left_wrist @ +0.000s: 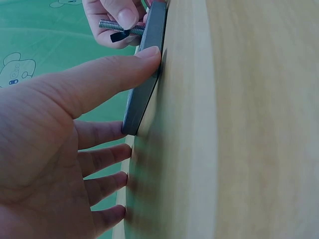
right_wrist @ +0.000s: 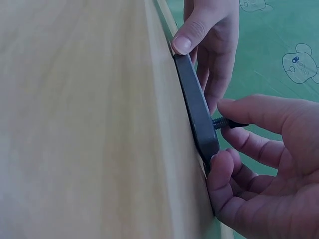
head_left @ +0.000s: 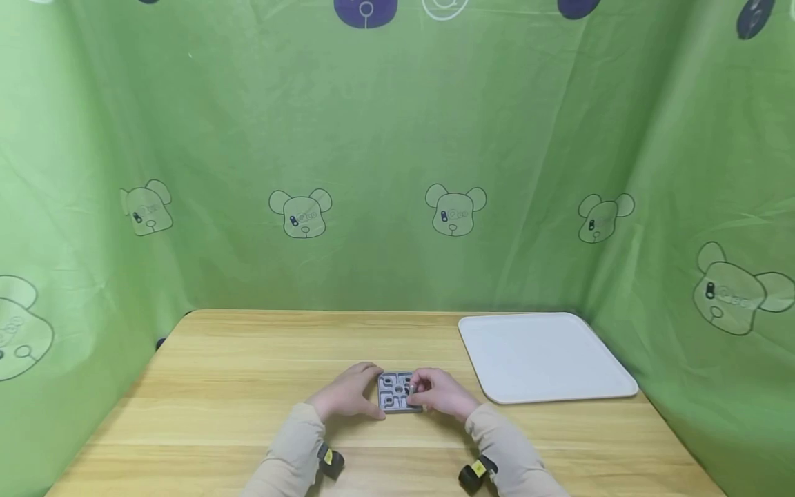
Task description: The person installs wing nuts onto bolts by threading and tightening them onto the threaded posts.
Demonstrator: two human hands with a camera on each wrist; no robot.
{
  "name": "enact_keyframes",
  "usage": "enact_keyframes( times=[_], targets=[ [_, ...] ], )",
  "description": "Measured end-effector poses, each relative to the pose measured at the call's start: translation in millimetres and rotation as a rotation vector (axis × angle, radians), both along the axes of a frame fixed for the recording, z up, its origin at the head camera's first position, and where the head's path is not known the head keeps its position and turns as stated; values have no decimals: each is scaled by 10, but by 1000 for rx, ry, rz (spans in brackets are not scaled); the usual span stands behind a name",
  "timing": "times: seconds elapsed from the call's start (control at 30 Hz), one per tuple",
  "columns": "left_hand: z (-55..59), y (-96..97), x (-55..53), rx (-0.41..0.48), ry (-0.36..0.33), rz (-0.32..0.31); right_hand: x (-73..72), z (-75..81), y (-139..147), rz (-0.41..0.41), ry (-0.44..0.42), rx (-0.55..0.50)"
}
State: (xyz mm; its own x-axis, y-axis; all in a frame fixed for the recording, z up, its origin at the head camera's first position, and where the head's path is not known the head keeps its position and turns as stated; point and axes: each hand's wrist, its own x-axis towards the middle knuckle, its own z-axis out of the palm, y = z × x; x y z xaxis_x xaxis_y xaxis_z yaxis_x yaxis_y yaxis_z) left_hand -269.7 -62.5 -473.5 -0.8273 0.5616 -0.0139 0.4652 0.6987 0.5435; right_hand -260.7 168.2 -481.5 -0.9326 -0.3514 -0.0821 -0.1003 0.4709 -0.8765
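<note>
A grey square plate (head_left: 402, 411) with several recesses in its top lies on the wooden table. My left hand (head_left: 348, 395) holds its left side, thumb on the near edge and forefinger at the far corner; the other fingertips touch the table. Over the plate's right part, my right hand (head_left: 446, 395) pinches a threaded bolt (left_wrist: 110, 24) between thumb and forefinger. The bolt stands roughly upright against the plate's top. Beside its thread is a small black piece (left_wrist: 119, 36), partly hidden by the fingers. The right hand's lower fingers touch the plate's right edge.
A white tray (head_left: 546, 355) lies at the table's back right. The wooden table (head_left: 248, 359) reaches to a green curtain (head_left: 385, 262) printed with bear heads, which hangs behind and at both sides. Black devices (head_left: 332, 462) are strapped at both wrists.
</note>
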Motion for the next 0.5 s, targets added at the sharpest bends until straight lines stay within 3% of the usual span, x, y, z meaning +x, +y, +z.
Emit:
enact_keyframes(
  times=[0.33,0.5],
  targets=[
    [-23,-2,-8,3,6,-2,-66,-52,134,98,-69,-95],
    [-31,-5,-15,9,11,-6,-96,-65,172,107,-100,-123]
  ],
)
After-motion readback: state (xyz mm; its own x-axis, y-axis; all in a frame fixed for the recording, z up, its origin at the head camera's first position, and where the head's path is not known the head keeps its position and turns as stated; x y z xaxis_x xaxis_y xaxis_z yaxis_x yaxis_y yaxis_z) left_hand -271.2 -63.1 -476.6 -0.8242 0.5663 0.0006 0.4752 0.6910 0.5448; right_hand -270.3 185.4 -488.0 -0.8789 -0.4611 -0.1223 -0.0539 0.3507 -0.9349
